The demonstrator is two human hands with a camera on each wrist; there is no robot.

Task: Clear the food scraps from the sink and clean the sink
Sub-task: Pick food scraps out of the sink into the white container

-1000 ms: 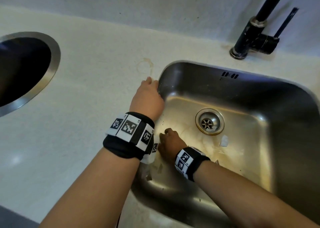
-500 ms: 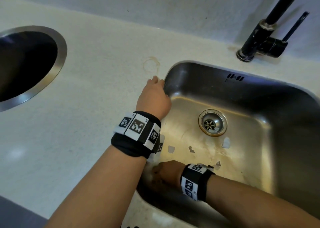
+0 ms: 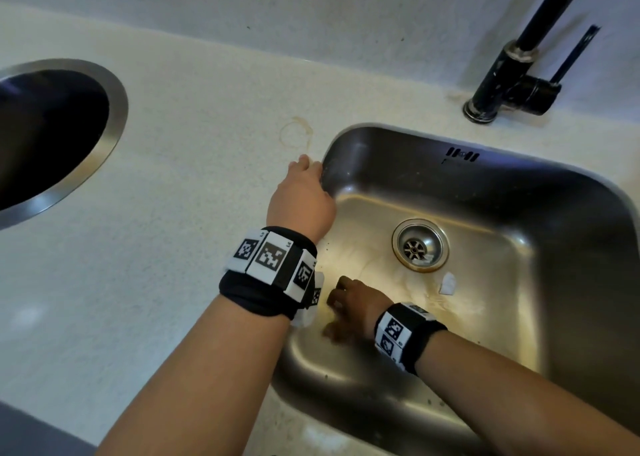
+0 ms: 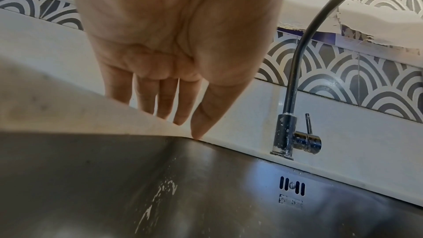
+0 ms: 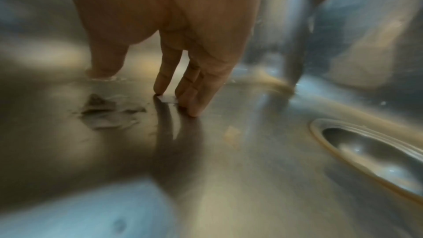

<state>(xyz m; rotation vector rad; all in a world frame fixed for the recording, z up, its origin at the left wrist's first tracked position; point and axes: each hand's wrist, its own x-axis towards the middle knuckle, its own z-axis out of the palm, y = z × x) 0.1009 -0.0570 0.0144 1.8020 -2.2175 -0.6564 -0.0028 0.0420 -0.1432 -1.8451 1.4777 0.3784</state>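
A thin pale scrap (image 5: pixel 168 99) is pressed to the wet sink (image 3: pixel 519 192) floor by the right hand (image 3: pixel 356 305), fingers straight; the left hand (image 3: pixel 301 199) is rested flat on the counter (image 3: pixel 173 213); light, limp, probably slippery, it is best pinched at an edge.

Pale speckled countertop (image 3: pixel 166 213), steel sink (image 3: pixel 571 233) set into it; black tap (image 3: pixel 512 84) mounted behind; brownish ring stain (image 3: pixel 296 135) left beside the sink's rim

A round steel-rimmed opening (image 3: pixel 114 123) is sitting in the pale countertop (image 3: pixel 173 195), a brownish ring stain (image 3: pixel 296 136) is showing, and patterned wall tiles (image 4: pixel 377 79) are running behind.
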